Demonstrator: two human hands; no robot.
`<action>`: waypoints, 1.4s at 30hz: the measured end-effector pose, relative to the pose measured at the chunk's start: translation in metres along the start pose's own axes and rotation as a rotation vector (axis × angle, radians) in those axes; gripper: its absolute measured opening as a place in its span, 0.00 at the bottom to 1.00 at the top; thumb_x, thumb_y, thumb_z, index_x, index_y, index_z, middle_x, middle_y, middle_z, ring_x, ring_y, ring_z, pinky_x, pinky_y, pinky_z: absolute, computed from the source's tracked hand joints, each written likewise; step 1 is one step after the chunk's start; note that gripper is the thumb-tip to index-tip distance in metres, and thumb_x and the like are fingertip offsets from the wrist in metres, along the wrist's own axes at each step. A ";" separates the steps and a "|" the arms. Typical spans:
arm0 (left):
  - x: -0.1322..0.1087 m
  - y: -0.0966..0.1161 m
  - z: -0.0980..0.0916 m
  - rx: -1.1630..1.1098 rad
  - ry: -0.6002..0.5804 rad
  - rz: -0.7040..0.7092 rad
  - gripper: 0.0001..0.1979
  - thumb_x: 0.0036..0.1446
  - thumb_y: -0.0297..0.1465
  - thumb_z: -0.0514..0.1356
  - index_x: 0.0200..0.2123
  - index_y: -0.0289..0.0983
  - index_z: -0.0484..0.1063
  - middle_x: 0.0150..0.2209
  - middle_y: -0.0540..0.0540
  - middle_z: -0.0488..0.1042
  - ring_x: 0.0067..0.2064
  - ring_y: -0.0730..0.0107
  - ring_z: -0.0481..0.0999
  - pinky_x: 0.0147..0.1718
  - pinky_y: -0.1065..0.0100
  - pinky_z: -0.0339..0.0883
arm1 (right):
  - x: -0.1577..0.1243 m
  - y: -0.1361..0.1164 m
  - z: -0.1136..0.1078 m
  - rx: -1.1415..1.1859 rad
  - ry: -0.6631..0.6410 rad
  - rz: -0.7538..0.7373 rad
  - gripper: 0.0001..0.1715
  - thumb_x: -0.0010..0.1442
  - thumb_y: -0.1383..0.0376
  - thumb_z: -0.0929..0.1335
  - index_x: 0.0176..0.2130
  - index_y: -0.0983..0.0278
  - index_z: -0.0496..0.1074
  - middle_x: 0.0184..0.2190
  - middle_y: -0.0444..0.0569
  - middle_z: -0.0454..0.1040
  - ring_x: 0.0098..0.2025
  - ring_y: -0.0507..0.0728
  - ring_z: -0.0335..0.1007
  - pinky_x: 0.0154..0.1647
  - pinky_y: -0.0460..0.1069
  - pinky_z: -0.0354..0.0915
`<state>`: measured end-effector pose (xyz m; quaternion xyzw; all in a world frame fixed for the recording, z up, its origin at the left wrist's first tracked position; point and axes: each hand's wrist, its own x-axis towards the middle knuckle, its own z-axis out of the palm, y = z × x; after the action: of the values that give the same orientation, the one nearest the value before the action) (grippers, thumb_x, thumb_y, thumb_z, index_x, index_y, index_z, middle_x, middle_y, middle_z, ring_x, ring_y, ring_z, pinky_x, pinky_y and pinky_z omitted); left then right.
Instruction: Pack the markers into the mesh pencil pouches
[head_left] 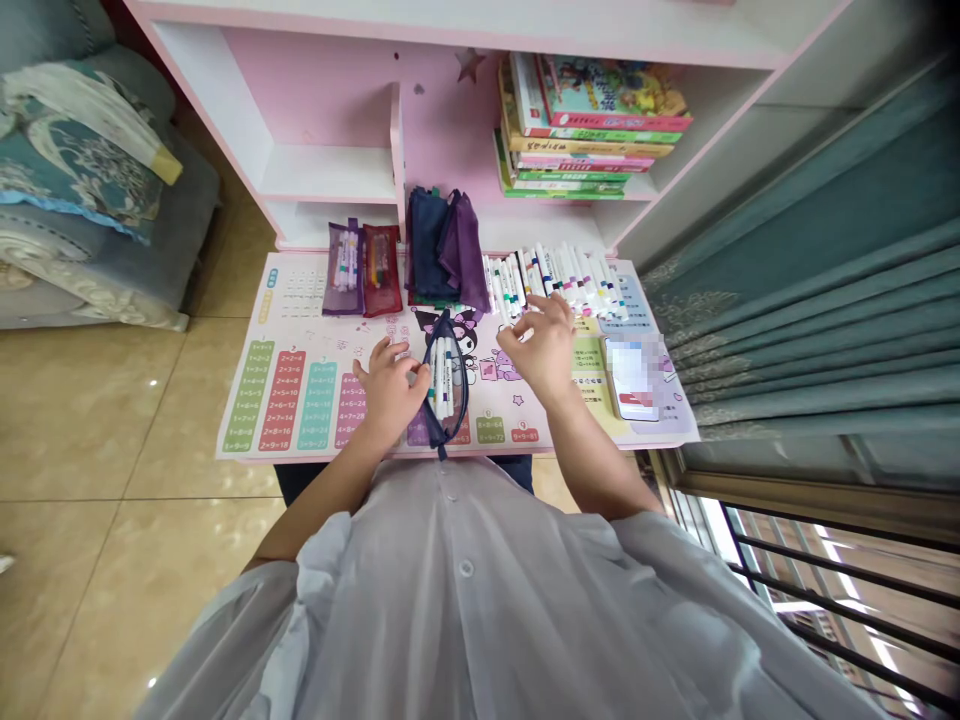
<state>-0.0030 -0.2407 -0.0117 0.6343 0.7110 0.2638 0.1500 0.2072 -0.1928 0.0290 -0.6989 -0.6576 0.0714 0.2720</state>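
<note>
The left hand point(390, 392) curls around the edge of an open navy mesh pencil pouch point(445, 378) of white markers on the desk point(300, 440); the right hand point(544, 345), half-open and empty, reaches just short of loose markers point(559, 278).

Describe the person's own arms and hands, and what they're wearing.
Both the left hand and the right hand are bare, with no gloves. The left forearm and right forearm are bare too. A loose, pale grey-white shirt with wide, billowing sleeves ends above them, and it closes with small round buttons down the front.
</note>
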 end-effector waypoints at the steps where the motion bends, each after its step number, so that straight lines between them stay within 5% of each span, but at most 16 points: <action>1: 0.000 0.000 0.000 0.000 0.005 0.003 0.10 0.59 0.34 0.61 0.25 0.41 0.73 0.55 0.45 0.77 0.67 0.49 0.63 0.65 0.28 0.44 | -0.012 -0.003 -0.002 0.038 -0.008 -0.032 0.10 0.54 0.66 0.66 0.22 0.62 0.70 0.59 0.56 0.72 0.69 0.72 0.54 0.62 0.71 0.60; 7: 0.000 -0.001 0.002 -0.005 0.019 0.002 0.09 0.60 0.33 0.61 0.26 0.41 0.73 0.55 0.45 0.77 0.67 0.49 0.64 0.65 0.29 0.43 | -0.066 -0.022 0.011 0.153 -0.122 -0.132 0.11 0.50 0.66 0.69 0.19 0.60 0.67 0.56 0.55 0.75 0.69 0.73 0.56 0.62 0.69 0.59; 14: -0.001 -0.001 0.000 -0.002 0.029 0.000 0.09 0.59 0.33 0.61 0.26 0.41 0.74 0.54 0.44 0.77 0.67 0.48 0.64 0.66 0.30 0.42 | -0.083 -0.035 0.035 0.076 -0.132 -0.161 0.08 0.50 0.66 0.69 0.21 0.61 0.72 0.59 0.54 0.73 0.70 0.74 0.53 0.64 0.71 0.53; 33: -0.001 -0.002 0.000 0.008 0.018 -0.009 0.09 0.60 0.33 0.61 0.26 0.41 0.73 0.55 0.44 0.77 0.67 0.48 0.64 0.65 0.30 0.43 | -0.081 -0.045 0.041 0.008 -0.146 -0.221 0.12 0.58 0.62 0.69 0.25 0.60 0.78 0.60 0.54 0.72 0.70 0.74 0.53 0.63 0.74 0.53; 42: -0.001 -0.002 -0.001 0.006 0.023 -0.008 0.08 0.59 0.34 0.62 0.27 0.42 0.75 0.55 0.45 0.77 0.67 0.47 0.64 0.65 0.28 0.43 | -0.017 -0.035 0.031 -0.077 -0.152 -0.328 0.19 0.66 0.65 0.63 0.51 0.56 0.78 0.66 0.52 0.65 0.74 0.71 0.44 0.68 0.67 0.51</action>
<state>-0.0048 -0.2421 -0.0121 0.6289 0.7161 0.2682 0.1408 0.1598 -0.2009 0.0149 -0.5847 -0.7837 0.0537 0.2026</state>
